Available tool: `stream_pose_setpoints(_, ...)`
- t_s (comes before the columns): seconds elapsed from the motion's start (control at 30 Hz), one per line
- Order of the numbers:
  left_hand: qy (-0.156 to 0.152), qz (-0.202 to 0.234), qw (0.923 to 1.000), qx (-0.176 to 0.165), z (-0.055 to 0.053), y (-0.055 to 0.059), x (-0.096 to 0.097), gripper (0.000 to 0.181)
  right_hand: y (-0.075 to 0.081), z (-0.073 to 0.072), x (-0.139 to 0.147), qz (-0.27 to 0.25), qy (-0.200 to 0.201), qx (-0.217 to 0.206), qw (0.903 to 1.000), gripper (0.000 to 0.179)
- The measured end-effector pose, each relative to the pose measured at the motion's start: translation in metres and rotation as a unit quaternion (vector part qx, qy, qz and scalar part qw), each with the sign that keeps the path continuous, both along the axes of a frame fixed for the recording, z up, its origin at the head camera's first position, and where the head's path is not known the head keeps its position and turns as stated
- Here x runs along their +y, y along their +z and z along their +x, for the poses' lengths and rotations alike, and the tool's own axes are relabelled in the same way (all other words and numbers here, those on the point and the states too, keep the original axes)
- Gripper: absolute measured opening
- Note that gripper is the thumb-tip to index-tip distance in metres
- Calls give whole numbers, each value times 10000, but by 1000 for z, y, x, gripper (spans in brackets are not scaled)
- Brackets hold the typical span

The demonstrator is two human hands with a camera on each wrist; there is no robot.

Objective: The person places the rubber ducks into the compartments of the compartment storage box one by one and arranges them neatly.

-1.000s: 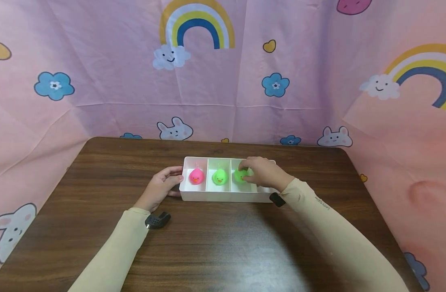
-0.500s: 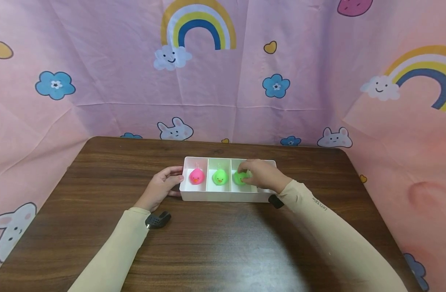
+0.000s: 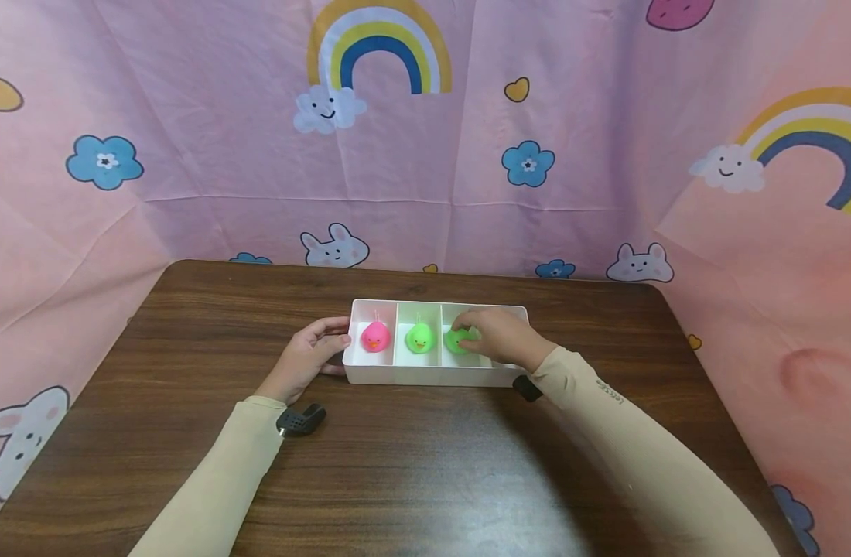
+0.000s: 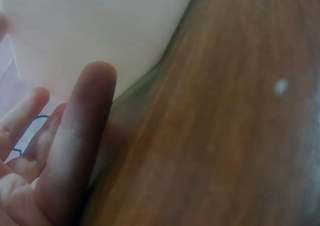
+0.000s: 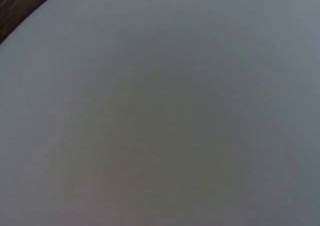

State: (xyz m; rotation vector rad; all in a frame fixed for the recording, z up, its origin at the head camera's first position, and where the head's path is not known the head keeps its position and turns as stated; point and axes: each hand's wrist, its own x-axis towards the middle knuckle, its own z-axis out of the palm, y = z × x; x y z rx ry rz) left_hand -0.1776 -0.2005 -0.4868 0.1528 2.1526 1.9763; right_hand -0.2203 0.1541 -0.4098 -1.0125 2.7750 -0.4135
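Observation:
A white divided box (image 3: 411,376) sits on the table, its white wall (image 4: 125,30) large in the left wrist view. My left hand (image 3: 302,360) rests against the box's left end, fingers extended along it. Over the third compartment, my right hand (image 3: 505,338) reaches in from the right, thumb and fingertips holding a green toy chick (image 3: 456,341) that is partly hidden behind them. A second green toy chick (image 3: 420,339) sits in the compartment to its left, and a pink toy chick (image 3: 375,337) in the leftmost one. The right wrist view is filled by a blurred pale surface.
The brown wooden table (image 3: 398,480) runs around the box on all sides. Behind and beside it hangs a pink cloth (image 3: 411,170) printed with rainbows, flowers and rabbits. My right hand and wrist cover much of the box's right end.
My right hand has lowered slightly, and the green toy chick in its fingers has shifted a little to the left within the third compartment. The left hand and the box stay in place.

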Motion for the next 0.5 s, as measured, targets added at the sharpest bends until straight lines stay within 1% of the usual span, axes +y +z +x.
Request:
stream_pose_setpoints(0.13, -2, -9, 10000, 4, 1, 1, 1, 56, 0, 1, 1, 14, -12, -21, 10000, 27)
stream_pose_setpoints(0.27, 3, -16, 10000, 3, 0, 1, 1, 57, 5, 2, 2, 49, -107, -108, 9999, 33)
stream_pose_setpoints(0.33, 23, -16, 10000, -5, 0, 1, 0, 58, 11, 3, 4, 31, -211, -140, 9997, 35)
stream_pose_setpoints(0.43, 31, -18, 10000, -17, 0, 1, 0, 58, 23, 7, 11, -11, -370, -73, 9993, 37)
stream_pose_setpoints(0.5, 21, -20, 10000, -17, 0, 1, 1, 59, 33, 11, 20, -76, -364, 10, 9993, 35)
